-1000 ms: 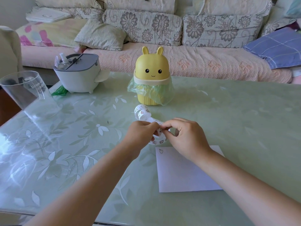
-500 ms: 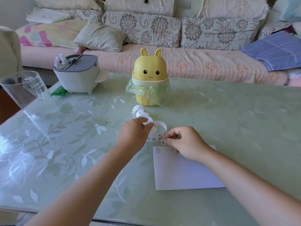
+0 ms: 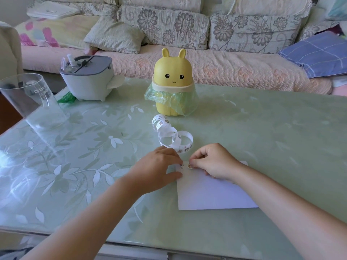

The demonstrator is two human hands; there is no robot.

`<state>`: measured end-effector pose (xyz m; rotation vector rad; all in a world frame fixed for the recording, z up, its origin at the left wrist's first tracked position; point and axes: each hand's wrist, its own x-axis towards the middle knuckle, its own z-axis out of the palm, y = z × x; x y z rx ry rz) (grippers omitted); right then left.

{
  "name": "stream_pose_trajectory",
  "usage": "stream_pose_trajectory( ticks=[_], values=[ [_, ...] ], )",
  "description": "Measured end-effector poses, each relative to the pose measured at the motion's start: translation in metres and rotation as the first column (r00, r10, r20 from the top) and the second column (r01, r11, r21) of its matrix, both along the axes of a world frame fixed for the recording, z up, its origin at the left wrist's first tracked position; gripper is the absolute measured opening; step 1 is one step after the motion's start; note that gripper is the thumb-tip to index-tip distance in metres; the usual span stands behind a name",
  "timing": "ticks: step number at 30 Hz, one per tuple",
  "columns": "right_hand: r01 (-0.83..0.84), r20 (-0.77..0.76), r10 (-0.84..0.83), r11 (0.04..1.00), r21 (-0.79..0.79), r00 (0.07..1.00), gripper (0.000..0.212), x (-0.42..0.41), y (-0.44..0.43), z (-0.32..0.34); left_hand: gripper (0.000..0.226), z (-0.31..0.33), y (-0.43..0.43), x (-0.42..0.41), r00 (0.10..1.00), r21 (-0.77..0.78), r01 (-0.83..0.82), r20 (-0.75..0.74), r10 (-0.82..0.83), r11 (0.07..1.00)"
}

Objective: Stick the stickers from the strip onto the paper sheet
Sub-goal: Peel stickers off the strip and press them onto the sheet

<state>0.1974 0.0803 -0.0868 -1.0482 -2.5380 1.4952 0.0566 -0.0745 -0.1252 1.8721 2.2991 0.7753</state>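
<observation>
1. Head view, risk: the second sticker (image 3: 190,165), pinched in the curled fingertips of the right hand (image 3: 212,162), could have creased or landed crooked if the paper sheet (image 3: 212,194) slid on the glossy desk (image 3: 262,128).
2. Head view, layout: the left hand (image 3: 157,167), fingers flat and holding nothing, pressed the sheet's upper-left corner beside the first sticker (image 3: 181,165). The strip (image 3: 174,136) lay coiled just above both hands, mid-frame.

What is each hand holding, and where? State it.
Right hand pinches a sticker by its edge; left hand grips nothing, resting flat on the paper sheet.
</observation>
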Motion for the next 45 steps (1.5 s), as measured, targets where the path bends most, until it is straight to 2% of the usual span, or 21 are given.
stream_pose_trajectory(
  ticks=[14, 18, 24, 27, 30, 32, 34, 38, 41, 45],
  values=[
    [0.001, 0.087, -0.017, 0.983, 0.182, 0.996, 0.014, -0.014, -0.006, -0.002, 0.037, -0.004, -0.003, 0.004, 1.000, 0.006, 0.011, -0.025, -0.011, 1.000],
    [-0.020, 0.122, -0.012, 0.965, 0.261, 0.992, 0.010, -0.017, -0.008, 0.000, 0.028, -0.004, -0.004, 0.008, 0.999, 0.043, 0.048, -0.024, -0.047, 0.998],
    [-0.090, 0.258, -0.034, 0.886, 0.454, 0.966, 0.014, -0.021, -0.011, 0.007, 0.029, -0.008, -0.007, 0.018, 0.993, 0.073, 0.089, -0.082, -0.083, 0.993],
    [-0.107, 0.266, -0.064, 0.807, 0.580, 0.962, 0.028, -0.017, -0.013, 0.009, 0.034, -0.009, -0.007, 0.021, 0.993, 0.056, 0.075, -0.099, -0.070, 0.996],
    [-0.074, 0.222, -0.068, 0.816, 0.574, 0.973, 0.035, -0.008, -0.012, 0.004, 0.035, -0.009, -0.008, 0.024, 0.991, 0.024, 0.054, -0.122, -0.051, 0.998],
    [-0.106, 0.176, 0.002, 0.807, 0.581, 0.984, 0.026, 0.000, -0.012, -0.003, 0.034, -0.008, -0.010, 0.026, 0.989, -0.004, 0.030, -0.147, -0.030, 1.000],
    [-0.196, 0.157, 0.121, 0.726, 0.659, 0.980, 0.019, 0.009, -0.014, -0.012, 0.037, -0.008, -0.011, 0.030, 0.986, -0.023, 0.013, -0.166, -0.016, 1.000],
    [-0.317, 0.178, 0.291, 0.554, 0.770, 0.940, 0.039, 0.028, -0.017, -0.026, 0.047, -0.010, -0.013, 0.035, 0.980, -0.058, 0.002, -0.201, -0.014, 0.998],
    [-0.444, 0.312, 0.323, 0.526, 0.726, 0.893, 0.068, 0.041, -0.019, -0.031, 0.049, -0.009, -0.013, 0.039, 0.977, -0.068, -0.013, -0.212, -0.002, 0.998],
    [-0.512, 0.383, 0.343, 0.500, 0.698, 0.858, 0.079, 0.052, -0.018, -0.030, 0.051, -0.007, -0.013, 0.040, 0.980, -0.066, -0.027, -0.201, 0.013, 0.997]
  ],
)
